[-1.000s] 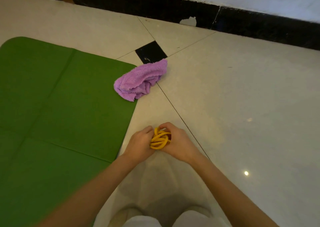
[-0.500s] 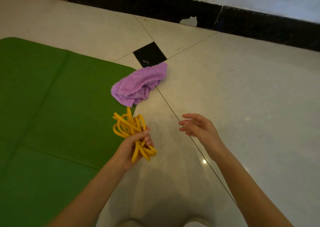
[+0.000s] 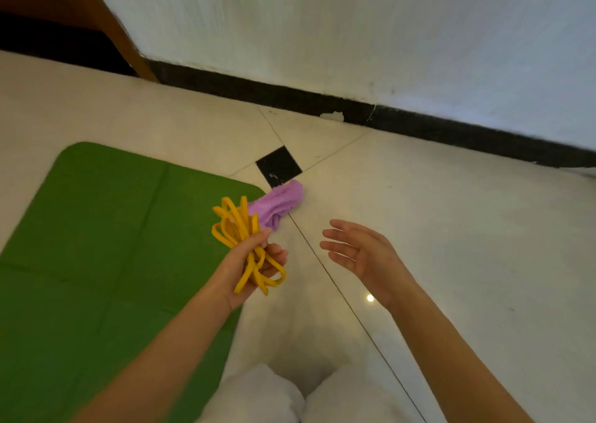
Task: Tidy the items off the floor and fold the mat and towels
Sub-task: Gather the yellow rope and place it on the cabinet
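1. I logged the bundle of yellow cord (image 3: 240, 238) as held up off the floor, over the right edge of the green mat (image 3: 106, 245), with loops fanning out above the grip and loose ends hanging below it.
2. Left hand (image 3: 248, 267): grip closed around the middle of the cord, thumb across the strands, palm turned up.
3. Right hand (image 3: 361, 255): grip wide, fingers straight and spread, holding nothing; it hung in the air to the right of the cord, apart from it.
4. The purple towel (image 3: 279, 204) lay crumpled on the floor just beyond the cord, at the mat's far right corner; whether it overlapped the mat I could not tell, as the cord hid that edge.
5. The mat lay flat and unfolded on the left, crease lines showing across it.
6. The pale tiled floor (image 3: 451, 229) had one small black tile (image 3: 277, 166) inset just beyond the towel.
7. A black skirting board (image 3: 419, 122) ran along the foot of a white wall (image 3: 354, 35); a brown wooden piece (image 3: 106, 25) leaned in at the upper left.
8. White-clad knees (image 3: 290, 400) showed at the bottom edge.
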